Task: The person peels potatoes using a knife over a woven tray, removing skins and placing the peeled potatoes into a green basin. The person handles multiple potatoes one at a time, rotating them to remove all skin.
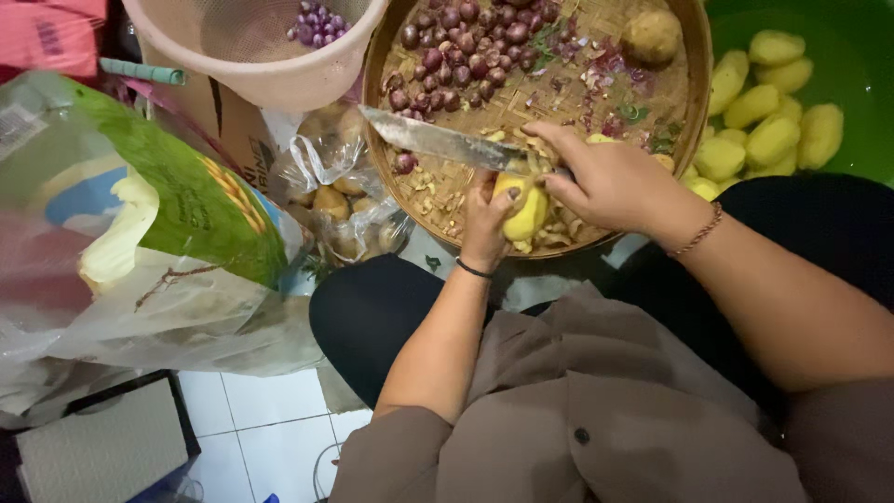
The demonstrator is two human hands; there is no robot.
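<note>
At frame center, over a woven tray (666, 140), a half-peeled potato (524, 212) was gripped by the left hand (486, 224); a knife (438, 142) was clasped by the right hand (610, 182), blade laid against it.

Home kitchen floor (tiles (251, 410), woven tray (521, 102))

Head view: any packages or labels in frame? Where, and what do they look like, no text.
Large plastic sack: left, crumpled, green with yellow and blue print.
Cardboard box: behind the sack, under the pink basket, brown, printed side.
Clear plastic bag: left of the woven tray, holding unpeeled potatoes.
No screens.
</note>
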